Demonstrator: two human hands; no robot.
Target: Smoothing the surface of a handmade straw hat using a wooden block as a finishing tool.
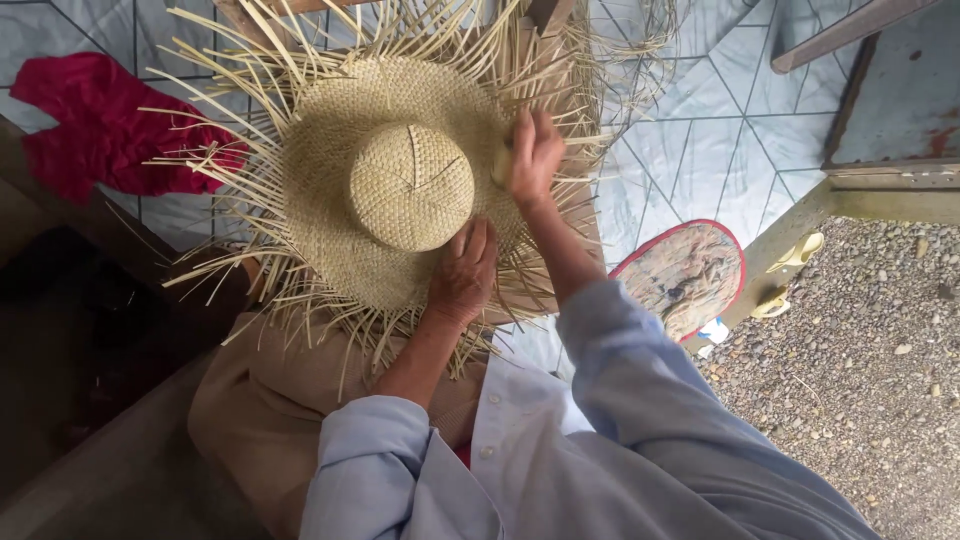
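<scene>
A woven straw hat [400, 190] with a round crown and many loose straw ends around its unfinished brim lies on my lap. My left hand [463, 272] presses flat on the near brim, its fingertips against the crown's edge. My right hand [534, 152] is on the right side of the brim, closed around a small pale object [499, 166] held against the weave. What that object is cannot be made out. Both arms wear light blue sleeves.
A red cloth [95, 125] lies on the tiled floor at the left. A red-rimmed oval mat [685, 275] and yellow sandals [795, 255] are at the right by a wooden step. Gravel [860, 370] covers the ground beyond. A dark bench edge [120, 440] runs along my left.
</scene>
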